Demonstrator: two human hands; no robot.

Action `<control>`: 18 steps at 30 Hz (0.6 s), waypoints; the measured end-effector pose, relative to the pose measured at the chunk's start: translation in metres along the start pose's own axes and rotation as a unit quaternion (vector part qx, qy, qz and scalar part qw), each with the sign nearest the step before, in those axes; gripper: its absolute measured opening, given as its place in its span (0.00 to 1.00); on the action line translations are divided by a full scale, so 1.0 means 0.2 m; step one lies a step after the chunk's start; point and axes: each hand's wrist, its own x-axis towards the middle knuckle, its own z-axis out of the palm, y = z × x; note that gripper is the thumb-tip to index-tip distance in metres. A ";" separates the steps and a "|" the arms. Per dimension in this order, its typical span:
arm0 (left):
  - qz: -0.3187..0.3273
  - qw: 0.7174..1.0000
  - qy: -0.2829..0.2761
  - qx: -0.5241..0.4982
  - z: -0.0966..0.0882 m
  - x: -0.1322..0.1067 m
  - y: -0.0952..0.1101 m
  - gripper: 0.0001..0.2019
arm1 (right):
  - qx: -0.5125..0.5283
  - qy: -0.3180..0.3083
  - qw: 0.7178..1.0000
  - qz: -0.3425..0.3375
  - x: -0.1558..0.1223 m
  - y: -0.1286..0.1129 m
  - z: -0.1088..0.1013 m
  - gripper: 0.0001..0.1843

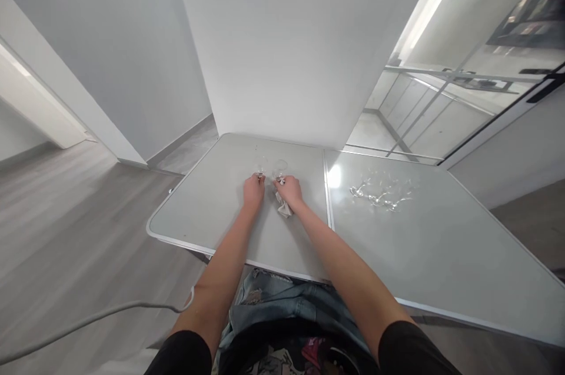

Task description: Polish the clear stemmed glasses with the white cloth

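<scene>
Two clear glasses are in hand over the left section of the table [282, 245], near its far edge. The first glass [262, 163] is pinched low between the fingers of the left hand [254, 189], its rounded part toward the wall [286, 45]. The second glass [281, 168] is just beside it, at the fingertips of the right hand [290, 189]. That hand is closed on a pale crumpled cloth [285, 207], which hangs out below it; how firmly it grips the second glass cannot be told. Across the seam, on the table's right section, a group of clear glassware [379, 198] is set close together; the count cannot be made out. Beyond the table, to the right, is a glazed partition [445, 92]. A pale cable [132, 306] reaches the left forearm.
</scene>
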 end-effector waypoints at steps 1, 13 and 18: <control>-0.001 1.000 -0.002 0.007 0.00 0.00 0.00 0.14 | 0.007 0.003 1.000 0.002 0.00 0.00 0.00 0.12; -0.013 0.998 0.057 0.036 -0.17 -0.21 0.05 0.15 | 0.136 0.139 0.981 -0.009 -0.31 0.32 -0.47 0.15; 0.103 0.992 0.069 -0.010 -0.13 -0.50 0.31 0.09 | 0.063 0.295 0.952 0.042 -0.56 0.79 -0.90 0.14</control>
